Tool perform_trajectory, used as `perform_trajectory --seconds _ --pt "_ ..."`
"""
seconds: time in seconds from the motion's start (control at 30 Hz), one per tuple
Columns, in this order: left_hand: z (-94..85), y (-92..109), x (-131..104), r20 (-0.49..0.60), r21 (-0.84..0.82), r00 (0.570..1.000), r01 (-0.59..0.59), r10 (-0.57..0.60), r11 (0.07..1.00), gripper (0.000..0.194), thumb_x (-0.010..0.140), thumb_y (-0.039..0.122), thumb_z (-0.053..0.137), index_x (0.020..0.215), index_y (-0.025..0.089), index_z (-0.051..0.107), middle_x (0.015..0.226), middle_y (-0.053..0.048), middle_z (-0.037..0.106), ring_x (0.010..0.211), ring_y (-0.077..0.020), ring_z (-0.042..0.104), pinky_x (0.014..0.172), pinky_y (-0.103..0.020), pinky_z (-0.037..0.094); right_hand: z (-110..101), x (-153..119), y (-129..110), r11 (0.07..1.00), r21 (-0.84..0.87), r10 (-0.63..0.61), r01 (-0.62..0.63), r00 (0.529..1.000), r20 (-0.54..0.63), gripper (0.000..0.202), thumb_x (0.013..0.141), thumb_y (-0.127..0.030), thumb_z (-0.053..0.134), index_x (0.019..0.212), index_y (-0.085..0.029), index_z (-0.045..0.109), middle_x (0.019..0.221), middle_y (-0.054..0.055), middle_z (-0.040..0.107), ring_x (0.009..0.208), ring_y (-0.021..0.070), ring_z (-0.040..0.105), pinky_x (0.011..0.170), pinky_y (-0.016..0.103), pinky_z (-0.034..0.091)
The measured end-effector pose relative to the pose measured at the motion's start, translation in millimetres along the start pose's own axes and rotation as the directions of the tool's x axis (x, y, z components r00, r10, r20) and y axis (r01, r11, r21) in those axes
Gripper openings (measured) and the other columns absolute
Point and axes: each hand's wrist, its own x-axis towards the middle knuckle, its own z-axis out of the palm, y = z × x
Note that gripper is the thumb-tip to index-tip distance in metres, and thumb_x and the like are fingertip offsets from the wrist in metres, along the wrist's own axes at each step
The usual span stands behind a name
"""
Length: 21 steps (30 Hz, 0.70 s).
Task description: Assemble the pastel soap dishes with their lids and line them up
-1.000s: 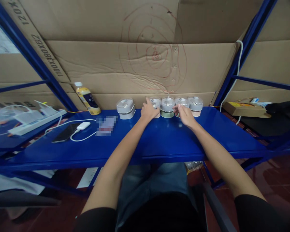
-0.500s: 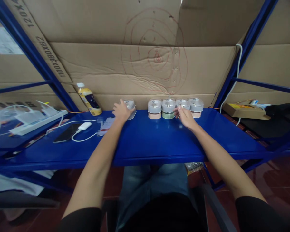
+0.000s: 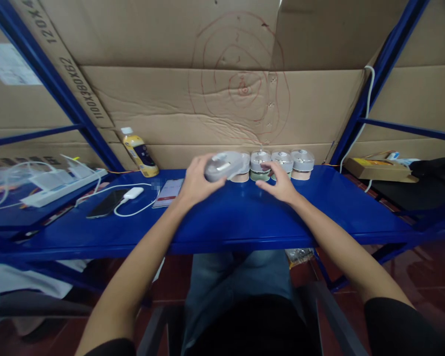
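Observation:
My left hand [image 3: 198, 184] grips a round container with a clear lid [image 3: 218, 167], lifted off the table and tilted, blurred by motion. It partly covers a pink-based clear-lidded container [image 3: 242, 176] standing behind it. To the right, a green-based container [image 3: 260, 158] stands upright in the same row. My right hand [image 3: 282, 185], fingers apart and holding nothing, hovers in front of the green-based one and its neighbour [image 3: 282, 158]; whether it touches them I cannot tell. At the row's right end stands another pink-based container [image 3: 302, 163].
On the blue table [image 3: 222, 222], a yellow drink bottle [image 3: 143, 157] stands at the back left. A phone [image 3: 109, 203] with a white cable and adapter, a second lit screen [image 3: 167, 194] and a power strip [image 3: 63, 188] lie left. Cardboard [image 3: 152, 99] backs the table.
My left hand has lifted the leftmost container and carried it right, towards the row. My right hand has opened wider and dropped slightly, staying in front of the row.

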Motion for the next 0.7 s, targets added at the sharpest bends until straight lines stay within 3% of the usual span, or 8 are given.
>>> perform_trajectory --seconds 0.07,0.13,0.2,0.3,0.43,0.57,0.63,0.7 --pt "8.2 9 -13 0.152 -0.152 0.974 -0.143 0.166 0.978 0.071 0.083 0.046 0.080 0.147 0.025 0.057 0.150 -0.012 0.063 0.140 -0.0357 0.059 0.124 -0.054 0.044 4 -3 -5 0.997 0.007 -0.078 0.078 0.992 0.101 0.101 0.078 -0.079 0.081 0.156 -0.022 0.053 0.156 0.021 0.057 0.142 0.0401 0.057 0.119 0.058 0.048" --pt "18.1 14 -22 0.283 -0.277 0.915 -0.209 0.288 0.938 0.072 0.082 0.045 0.082 0.147 0.025 0.058 0.151 -0.012 0.063 0.140 -0.0356 0.060 0.123 -0.053 0.046 7 -7 -9 0.995 0.013 -0.100 0.099 0.968 0.229 0.116 0.072 -0.076 0.087 0.165 -0.022 0.043 0.165 0.021 0.049 0.151 0.0422 0.050 0.125 0.061 0.041" --pt "27.9 15 -28 0.355 -0.345 0.874 -0.209 0.333 0.915 0.074 0.080 0.042 0.083 0.147 0.024 0.059 0.151 -0.014 0.063 0.140 -0.0361 0.061 0.122 -0.053 0.048 9 -10 -10 0.997 0.009 -0.079 0.081 0.932 0.354 0.119 0.071 -0.073 0.089 0.168 -0.024 0.039 0.164 0.020 0.051 0.149 0.0427 0.053 0.123 0.061 0.044" --pt "39.1 13 -34 0.378 -0.379 0.874 -0.156 0.306 0.912 0.082 0.075 0.039 0.085 0.150 0.023 0.056 0.153 -0.016 0.062 0.141 -0.0382 0.061 0.121 -0.056 0.048 13 -14 -12 0.998 -0.011 -0.055 0.067 0.887 0.459 0.113 0.072 -0.070 0.090 0.166 -0.025 0.045 0.157 0.018 0.060 0.142 0.0418 0.060 0.118 0.059 0.050" --pt "45.0 4 -39 0.401 -0.423 0.879 -0.073 0.259 0.903 0.103 0.072 0.042 0.088 0.162 0.021 0.042 0.155 -0.019 0.060 0.143 -0.0402 0.059 0.122 -0.058 0.048 14 -12 -11 0.998 -0.006 -0.049 0.058 0.887 0.458 0.101 0.072 -0.070 0.089 0.156 -0.024 0.058 0.148 0.016 0.068 0.133 0.0399 0.067 0.113 0.058 0.053" --pt "44.7 -8 -40 0.434 -0.397 0.867 -0.061 0.246 0.916 0.113 0.074 0.041 0.088 0.169 0.021 0.031 0.153 -0.019 0.061 0.141 -0.0396 0.061 0.122 -0.059 0.047 -2 -7 2 0.999 0.038 -0.003 -0.012 0.925 0.381 0.081 0.083 -0.066 0.083 0.149 -0.024 0.064 0.144 0.013 0.072 0.127 0.0362 0.070 0.111 0.055 0.055" --pt "44.3 -13 -40 0.438 -0.375 0.855 -0.108 0.279 0.921 0.096 0.079 0.040 0.085 0.164 0.023 0.044 0.153 -0.017 0.061 0.141 -0.0382 0.061 0.123 -0.058 0.046 -15 -4 11 0.995 -0.008 0.095 -0.099 0.936 0.340 0.076 0.087 -0.067 0.077 0.148 -0.023 0.064 0.137 0.013 0.075 0.121 0.0356 0.072 0.107 0.055 0.057" --pt "44.4 -15 -40 0.446 -0.358 0.838 -0.155 0.314 0.921 0.066 0.086 0.040 0.080 0.147 0.024 0.066 0.152 -0.015 0.060 0.141 -0.0360 0.060 0.124 -0.056 0.045 -26 -3 21 0.978 -0.078 0.208 -0.193 0.934 0.290 0.073 0.091 -0.070 0.071 0.146 -0.022 0.065 0.130 0.013 0.077 0.116 0.0358 0.072 0.103 0.056 0.058"
